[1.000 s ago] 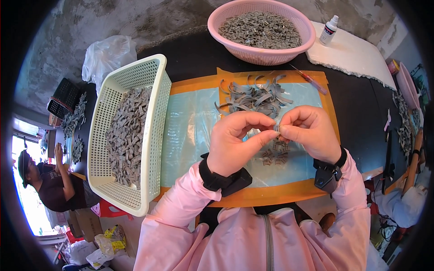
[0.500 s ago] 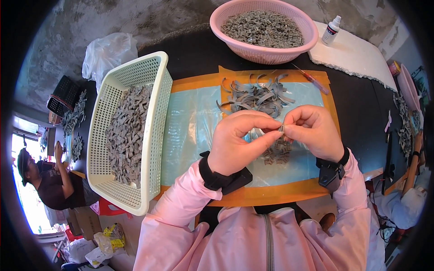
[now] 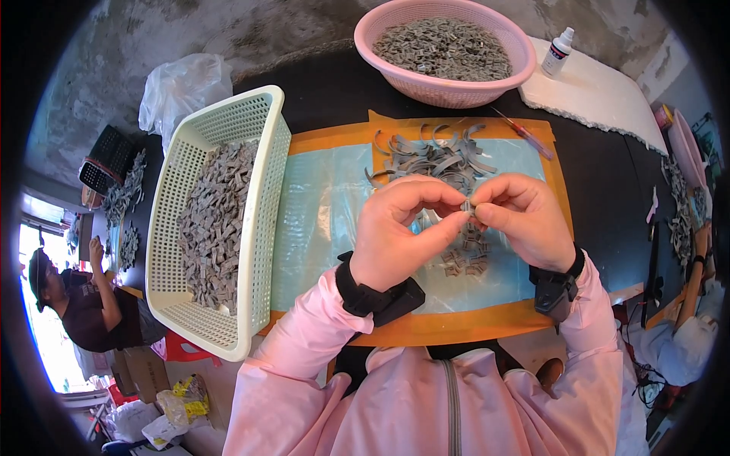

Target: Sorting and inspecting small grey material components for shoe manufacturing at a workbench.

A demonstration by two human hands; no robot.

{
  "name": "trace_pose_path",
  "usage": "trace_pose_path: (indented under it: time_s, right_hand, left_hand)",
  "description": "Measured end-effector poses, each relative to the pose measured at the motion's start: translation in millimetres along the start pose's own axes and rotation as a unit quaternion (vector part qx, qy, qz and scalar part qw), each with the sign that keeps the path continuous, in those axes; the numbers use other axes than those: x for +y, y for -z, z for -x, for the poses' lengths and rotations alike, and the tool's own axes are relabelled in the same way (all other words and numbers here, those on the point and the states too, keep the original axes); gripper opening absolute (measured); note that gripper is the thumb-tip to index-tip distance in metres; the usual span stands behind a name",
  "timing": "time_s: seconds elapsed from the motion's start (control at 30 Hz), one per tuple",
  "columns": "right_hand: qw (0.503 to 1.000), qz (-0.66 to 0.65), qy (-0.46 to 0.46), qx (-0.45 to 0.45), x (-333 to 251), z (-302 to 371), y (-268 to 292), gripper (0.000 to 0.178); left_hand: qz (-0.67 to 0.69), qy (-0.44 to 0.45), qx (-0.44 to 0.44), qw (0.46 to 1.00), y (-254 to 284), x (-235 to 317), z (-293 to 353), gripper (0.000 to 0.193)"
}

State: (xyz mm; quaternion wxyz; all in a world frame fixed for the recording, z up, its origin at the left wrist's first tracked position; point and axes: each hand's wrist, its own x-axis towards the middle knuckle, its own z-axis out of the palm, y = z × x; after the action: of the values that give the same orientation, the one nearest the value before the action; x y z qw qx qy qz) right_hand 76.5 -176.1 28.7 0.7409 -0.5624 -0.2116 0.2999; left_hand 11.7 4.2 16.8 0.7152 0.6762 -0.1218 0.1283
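Observation:
Over the middle of the work mat, my left hand (image 3: pixel 395 232) and my right hand (image 3: pixel 530 222) meet, each with thumb and forefinger pinched on the same small greyish piece (image 3: pixel 467 207). Fingertips cover much of it, so its exact kind cannot be made out. Just beyond my hands lies a loose pile of curved grey strips (image 3: pixel 433 161). Below my fingers, partly hidden, are several small brownish-grey folded pieces (image 3: pixel 465 264). Both piles rest on a blue plastic sheet (image 3: pixel 319 220) edged with orange tape (image 3: pixel 449 328).
A pale green basket (image 3: pixel 255 205) of grey folded pieces stands left. At the back are a pink basin (image 3: pixel 449 95) of similar pieces, a screwdriver-like tool (image 3: pixel 532 140) and a white bottle (image 3: pixel 557 52) on a foam board (image 3: pixel 601 95). People sit at both sides.
My pinched fingertips have shifted slightly left and up with the small piece, which now shows a little more between them. The piles and containers stay as they were.

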Motion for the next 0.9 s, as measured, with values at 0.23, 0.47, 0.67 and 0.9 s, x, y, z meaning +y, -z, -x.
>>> trace_pose_path:
  time_s: [0.23, 0.47, 0.67, 0.9]
  right_hand:
    - [0.999, 0.014, 0.027, 0.019, -3, 2, 0, 0.021]
    - [1.0, 0.017, -0.005, -0.004, -4, 0, 4, 0.017]
    - [0.998, -0.044, -0.029, -0.025, -4, -1, 6, 0.021]
    - [0.993, -0.064, 0.075, -0.061, -1, -1, 9, 0.024]
  left_hand:
    - [-0.065, 0.004, -0.044, 0.997, 1, -1, -1, 0.02]
    - [-0.056, 0.038, -0.081, 0.994, 1, -3, -2, 0.02]
    - [0.045, 0.048, -0.006, 0.998, -3, -7, 2, 0.015]
    - [0.179, 0.128, 0.029, 0.975, 1, 1, 0, 0.019]
